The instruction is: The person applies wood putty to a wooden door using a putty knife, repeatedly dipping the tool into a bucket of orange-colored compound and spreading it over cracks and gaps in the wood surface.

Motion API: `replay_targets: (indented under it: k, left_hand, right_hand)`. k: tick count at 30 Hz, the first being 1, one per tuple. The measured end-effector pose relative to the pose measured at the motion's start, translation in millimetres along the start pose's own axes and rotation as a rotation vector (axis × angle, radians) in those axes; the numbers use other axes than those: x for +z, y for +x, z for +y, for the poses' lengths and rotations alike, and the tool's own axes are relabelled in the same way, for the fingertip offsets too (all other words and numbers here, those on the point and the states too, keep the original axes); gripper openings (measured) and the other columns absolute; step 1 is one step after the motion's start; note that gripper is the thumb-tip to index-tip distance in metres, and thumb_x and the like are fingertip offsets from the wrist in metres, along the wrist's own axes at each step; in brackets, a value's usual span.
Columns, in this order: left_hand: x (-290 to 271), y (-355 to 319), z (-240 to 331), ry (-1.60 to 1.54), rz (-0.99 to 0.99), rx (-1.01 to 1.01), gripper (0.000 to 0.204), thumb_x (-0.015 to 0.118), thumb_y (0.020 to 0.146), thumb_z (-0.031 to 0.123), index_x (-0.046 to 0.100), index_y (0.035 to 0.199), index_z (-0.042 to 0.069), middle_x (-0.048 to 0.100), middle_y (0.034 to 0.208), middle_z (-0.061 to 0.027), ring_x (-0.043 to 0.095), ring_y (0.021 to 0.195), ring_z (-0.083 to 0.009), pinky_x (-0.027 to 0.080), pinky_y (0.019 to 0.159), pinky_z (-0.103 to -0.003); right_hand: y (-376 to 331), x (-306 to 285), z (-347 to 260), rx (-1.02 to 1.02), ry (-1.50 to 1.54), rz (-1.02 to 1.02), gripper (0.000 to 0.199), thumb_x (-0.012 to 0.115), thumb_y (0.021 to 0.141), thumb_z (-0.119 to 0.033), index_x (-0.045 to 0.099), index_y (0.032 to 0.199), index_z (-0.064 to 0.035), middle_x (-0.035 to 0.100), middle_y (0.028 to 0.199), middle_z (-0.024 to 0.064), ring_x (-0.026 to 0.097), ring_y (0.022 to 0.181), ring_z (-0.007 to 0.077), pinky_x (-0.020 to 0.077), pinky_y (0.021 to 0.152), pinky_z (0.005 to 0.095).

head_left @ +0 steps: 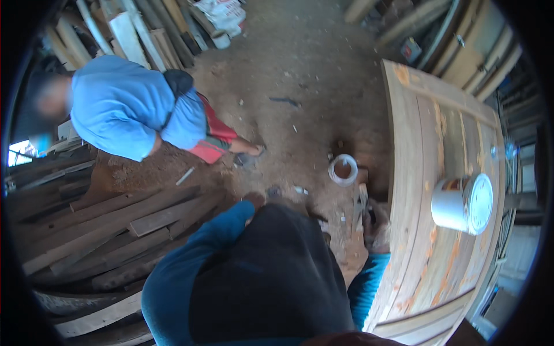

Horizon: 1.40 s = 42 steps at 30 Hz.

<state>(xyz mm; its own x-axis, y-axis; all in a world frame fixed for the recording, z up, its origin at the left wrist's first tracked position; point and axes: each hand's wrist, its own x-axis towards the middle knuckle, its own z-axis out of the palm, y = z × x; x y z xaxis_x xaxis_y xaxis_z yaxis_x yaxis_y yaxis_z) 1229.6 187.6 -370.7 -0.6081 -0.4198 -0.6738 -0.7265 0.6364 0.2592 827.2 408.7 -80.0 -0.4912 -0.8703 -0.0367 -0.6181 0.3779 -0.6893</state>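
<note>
My left hand (255, 200) shows only in part past the teal sleeve and dark clothing of my torso; its fingers are too hidden to read. Low beside the near-left edge of a wooden door-like panel (412, 190) is my right hand (378, 230), blurred and in shadow, so its grip does not show. On the panel, streaked with orange-brown patches along its joints, stands a white lidded bucket (450, 205). A small white open tub (343, 170) rests on the dirt floor, a little ahead of my right hand.
Another person in a blue shirt (127, 104) bends over at the left. Stacked timber (156, 216) covers the lower left. Planks (130, 37) lean at the back left, near a white sack (222, 14). More boards (476, 52) stand at the back right. A clear bottle (508, 151) is beyond the panel.
</note>
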Motion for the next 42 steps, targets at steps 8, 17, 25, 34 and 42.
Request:
replay_targets:
  k: [8, 17, 25, 34, 42]
  left_hand:
    - [95, -54, -147, -0.911, -0.098, -0.644, 0.044, 0.047, 0.102, 0.042, 0.073, 0.122, 0.013, 0.071, 0.125, -0.0175, 0.067, 0.113, -0.0408, 0.048, 0.104, -0.053]
    - [54, -25, -245, -0.93, 0.19, -0.56, 0.039, 0.048, 0.103, 0.041, 0.07, 0.117, 0.011, 0.073, 0.111, -0.0155, 0.07, 0.098, -0.035, 0.054, 0.087, -0.052]
    - [22, -13, -213, -1.28, 0.103, -0.516, 0.034, 0.048, 0.104, 0.04, 0.065, 0.102, 0.01, 0.071, 0.09, -0.0123, 0.067, 0.079, -0.028, 0.054, 0.066, -0.046]
    - [48, 33, -221, -1.432, -0.184, -0.553, 0.025, 0.054, 0.1, 0.027, 0.064, 0.11, 0.006, 0.069, 0.089, -0.0127, 0.065, 0.069, -0.0256, 0.052, 0.058, -0.04]
    - [-22, 125, -182, -1.411, -0.183, -0.287, 0.017, 0.059, 0.096, 0.014, 0.063, 0.11, 0.004, 0.066, 0.084, -0.0111, 0.061, 0.06, -0.0225, 0.05, 0.051, -0.035]
  right_hand:
    - [31, 155, -71, 0.047, -0.051, -0.304, 0.038, 0.071, 0.093, -0.022, 0.068, 0.127, -0.0045, 0.072, 0.112, 0.0251, 0.071, 0.101, 0.043, 0.0564, 0.087, 0.0479]
    - [60, 256, -134, -0.009, 0.214, -0.539, 0.042, 0.067, 0.096, -0.031, 0.068, 0.129, -0.0053, 0.068, 0.12, 0.0264, 0.062, 0.121, 0.0437, 0.0498, 0.105, 0.0467]
    - [87, 211, -157, -0.02, 0.021, -0.344, 0.04, 0.067, 0.092, -0.024, 0.067, 0.129, -0.0066, 0.072, 0.113, 0.0224, 0.068, 0.111, 0.0411, 0.053, 0.1, 0.0487]
    - [-22, 214, -99, 0.153, 0.123, -0.12, 0.039, 0.065, 0.095, -0.023, 0.064, 0.13, -0.0065, 0.069, 0.121, 0.0218, 0.066, 0.113, 0.0417, 0.052, 0.098, 0.0508]
    - [-134, 168, -45, 0.577, 0.244, 0.153, 0.044, 0.063, 0.096, -0.019, 0.06, 0.136, -0.0011, 0.067, 0.128, 0.0251, 0.065, 0.118, 0.0433, 0.0524, 0.102, 0.0482]
